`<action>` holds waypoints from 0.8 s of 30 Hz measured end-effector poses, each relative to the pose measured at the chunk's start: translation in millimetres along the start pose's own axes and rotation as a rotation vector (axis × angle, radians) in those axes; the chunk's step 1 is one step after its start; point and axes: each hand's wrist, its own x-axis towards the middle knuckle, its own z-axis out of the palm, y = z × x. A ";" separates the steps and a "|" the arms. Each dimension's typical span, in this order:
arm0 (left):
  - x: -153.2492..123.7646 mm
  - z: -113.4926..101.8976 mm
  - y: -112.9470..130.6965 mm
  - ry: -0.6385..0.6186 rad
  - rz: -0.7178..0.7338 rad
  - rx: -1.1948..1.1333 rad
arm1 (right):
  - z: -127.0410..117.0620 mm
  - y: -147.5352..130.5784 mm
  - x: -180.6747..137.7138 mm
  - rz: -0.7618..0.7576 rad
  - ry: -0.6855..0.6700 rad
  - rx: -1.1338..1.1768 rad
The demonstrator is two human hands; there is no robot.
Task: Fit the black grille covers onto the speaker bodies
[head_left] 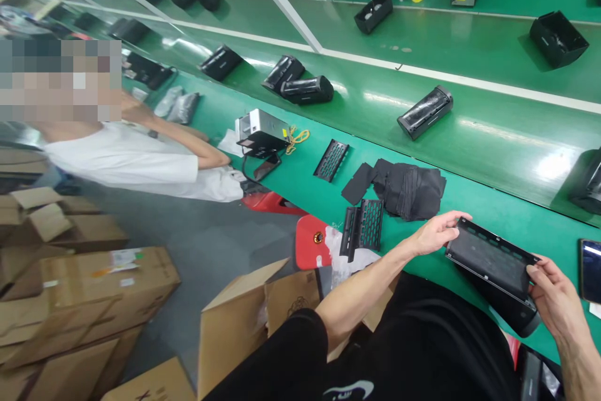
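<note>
My left hand (pixel 436 233) pinches the left end of a black slotted panel (pixel 491 257), which has a dark sheet lying in its hollow. At the other end, my right hand (pixel 554 288) grips the same panel, thumb on its edge. Beneath the panel a black casing (pixel 498 301) rests by the table's front edge, partly covered. Left of my hands lies a pile of thin black sheets (pixel 410 191). Two more slotted panels (pixel 370 226) overlap near the table edge, and a single slotted panel (pixel 331 160) lies farther off.
Several black cylindrical housings (pixel 426 112) sit on the green conveyor belt (pixel 366 119). A co-worker in a white shirt (pixel 126 160) sits at left, near a silver-black device (pixel 263 129). Cardboard boxes (pixel 103 288) and a red stool (pixel 312 241) stand below. A phone (pixel 590 269) lies at right.
</note>
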 end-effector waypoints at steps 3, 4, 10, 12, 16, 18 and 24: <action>0.0 -0.4 -0.9 -0.002 0.022 0.030 | -1.8 2.6 0.9 -0.030 -0.011 -0.023; 0.0 -0.5 -1.0 -0.005 0.031 0.034 | -2.3 3.5 1.2 -0.039 -0.015 -0.029; 0.3 -1.3 -0.1 -0.024 0.047 0.025 | -5.2 7.4 3.4 -0.064 -0.036 -0.038; 0.9 -1.6 0.1 -0.026 0.047 0.020 | -4.9 6.6 3.5 -0.041 -0.048 -0.023; 0.7 -1.6 -2.5 -0.018 0.057 0.002 | -0.4 2.0 0.4 -0.014 -0.022 0.039; 0.1 -2.6 -5.7 -0.006 0.044 -0.028 | 1.8 -1.2 -1.7 -0.011 -0.009 0.070; 23.2 -13.8 -20.7 -0.106 -0.201 -0.500 | -3.5 -14.9 6.2 0.024 -0.082 0.082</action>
